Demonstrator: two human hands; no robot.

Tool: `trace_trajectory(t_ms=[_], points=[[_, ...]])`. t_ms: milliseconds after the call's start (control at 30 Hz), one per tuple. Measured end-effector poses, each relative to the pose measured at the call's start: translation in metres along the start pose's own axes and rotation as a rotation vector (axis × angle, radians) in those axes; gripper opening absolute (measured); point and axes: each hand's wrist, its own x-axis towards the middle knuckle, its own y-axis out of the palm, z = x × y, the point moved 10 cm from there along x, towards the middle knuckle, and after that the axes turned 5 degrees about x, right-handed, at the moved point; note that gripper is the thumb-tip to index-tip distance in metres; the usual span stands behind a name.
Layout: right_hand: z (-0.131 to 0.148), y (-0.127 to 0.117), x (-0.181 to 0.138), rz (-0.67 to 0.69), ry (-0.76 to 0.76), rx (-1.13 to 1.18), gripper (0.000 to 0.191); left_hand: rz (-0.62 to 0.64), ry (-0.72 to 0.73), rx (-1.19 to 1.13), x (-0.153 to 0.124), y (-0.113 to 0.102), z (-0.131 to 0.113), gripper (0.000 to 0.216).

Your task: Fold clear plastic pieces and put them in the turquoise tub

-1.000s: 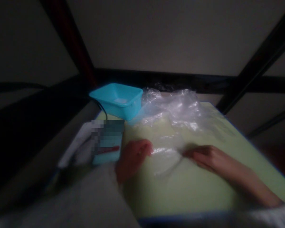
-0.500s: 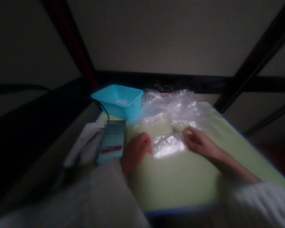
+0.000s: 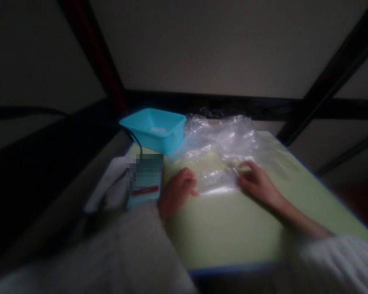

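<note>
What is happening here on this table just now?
A person's left hand and right hand touch the two ends of a small clear bag lying flat on a green mat. Whether either grip is closed is too blurred to tell. More crumpled plastic lies behind it, beside a blue tub.

Packing wkstn: green mat, blue tub, poly bags.

No text can be read in this dim, blurred view. The blue box has a red band, and its print is pixelated and illegible.
</note>
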Motion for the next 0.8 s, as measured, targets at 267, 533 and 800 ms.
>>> trace_trajectory(t_ms=[267,533,800], points=[[0.000,-0.003,-0.002,-0.060,-0.052,-0.091,0.028,-0.041,0.004,0.030,0.001,-0.002,0.001,0.008],[0.008,-0.002,-0.002,-0.059,-0.085,-0.187,0.029,-0.145,0.021,0.147,-0.002,-0.012,-0.004,0.013],[0.015,-0.001,-0.005,-0.104,-0.160,-0.326,0.028,-0.148,0.029,0.226,-0.004,-0.010,-0.014,0.016]])
